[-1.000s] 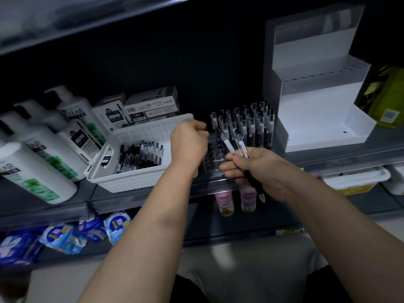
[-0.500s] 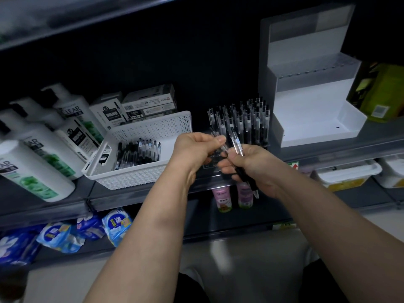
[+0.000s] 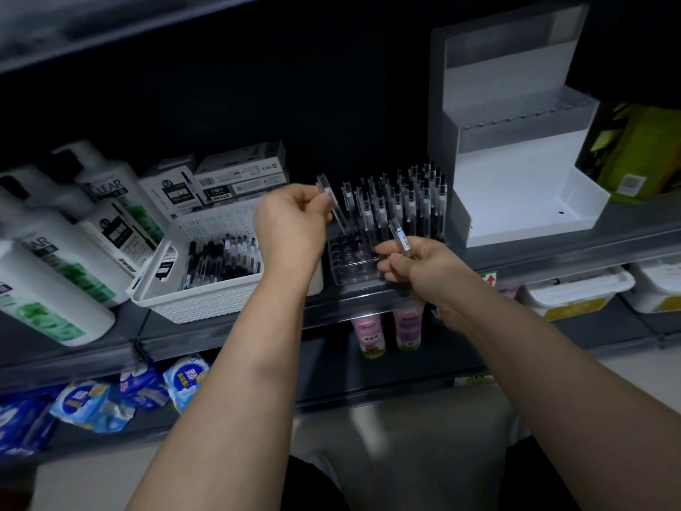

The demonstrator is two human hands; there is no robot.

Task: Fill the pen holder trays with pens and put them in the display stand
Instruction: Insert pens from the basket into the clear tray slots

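A clear pen holder tray [image 3: 353,265] stands on the grey shelf, its back rows full of upright pens [image 3: 401,204] and its front holes bare. My left hand [image 3: 291,226] pinches one clear pen [image 3: 333,204], tilted with its tip over the tray's front left holes. Just right of the tray's front, my right hand [image 3: 416,265] grips a pen [image 3: 400,237] that points upward. A white basket [image 3: 206,285] of loose pens [image 3: 221,261] sits to the left. The white stepped display stand [image 3: 516,186] stands at the right, with nothing on its steps.
White shampoo pump bottles [image 3: 62,248] crowd the shelf's left end, with pen boxes [image 3: 239,175] behind the basket. A green package [image 3: 637,153] stands right of the stand. Pink bottles [image 3: 387,330], white bins [image 3: 575,293] and blue packets [image 3: 92,400] fill the lower shelves.
My left hand came over to my right hand, took a pen from it and has lifted it up over the tray's front left. My right hand stays low by the tray front.
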